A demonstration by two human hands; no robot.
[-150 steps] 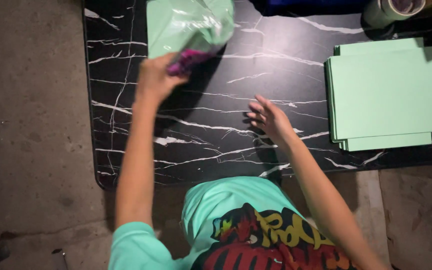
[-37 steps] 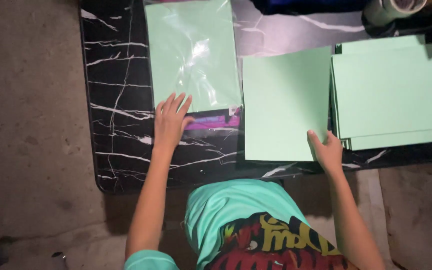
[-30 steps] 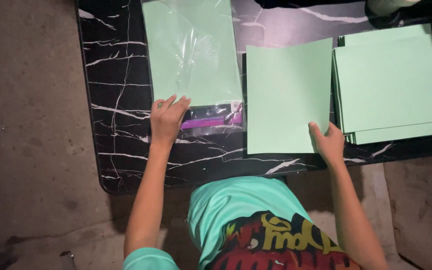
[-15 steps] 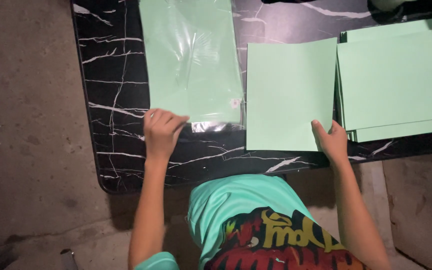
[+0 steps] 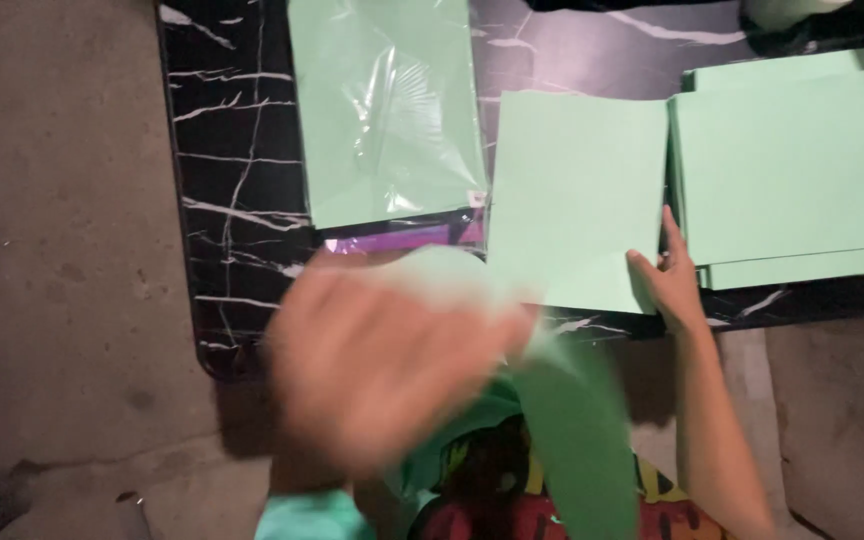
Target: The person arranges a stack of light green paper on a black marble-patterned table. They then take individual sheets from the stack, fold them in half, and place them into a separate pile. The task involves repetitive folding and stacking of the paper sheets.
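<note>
1. Our left hand [image 5: 382, 365] is raised close to the camera and badly blurred – it seems to be closed on a light green sheet [image 5: 562, 400] that curves down past our shirt [image 5: 472, 480], but we cannot tell the grip for sure
2. Our right hand [image 5: 667, 285] lies open and flat, fingers spread, pressing the near right corner of a single green sheet [image 5: 577, 190] on the table [image 5: 237, 200]; it grasps nothing
3. That single sheet lies flat in the middle of the black, white-veined table, its near edge at the table's near edge
4. Just to its right sits a stack of green sheets [image 5: 792, 170], its left edge touching or slightly overlapping the single sheet
5. To the left of the single sheet lies a clear plastic sleeve [image 5: 387, 110] holding more green paper, with glare across it – a purple strip [image 5: 402, 238] shows at its near end
6. A bare concrete floor [image 5: 62, 300] fills the left side of the view
</note>
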